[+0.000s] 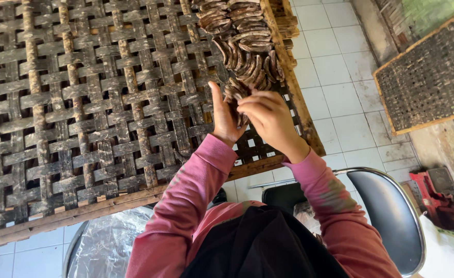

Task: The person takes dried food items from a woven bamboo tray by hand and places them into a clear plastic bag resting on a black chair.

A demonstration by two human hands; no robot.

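A large woven bamboo rack (83, 103) with a wooden frame lies tilted in front of me. Rows of dark brown curved strips (242, 46) are laid overlapping along its right side. My left hand (223, 119) and my right hand (268, 117) meet at the near end of that row, both in pink sleeves. Together they hold a few of the dark strips (235, 103), fingers closed around them, the left thumb pointing up. Which hand bears most of the strips I cannot tell.
White floor tiles (335, 87) lie to the right of the rack. A second woven rack (427, 82) leans at the far right. A black metal-rimmed stool (391, 211) stands at lower right, clear plastic sheeting (106, 242) at lower left, red objects (432, 193) by the wall.
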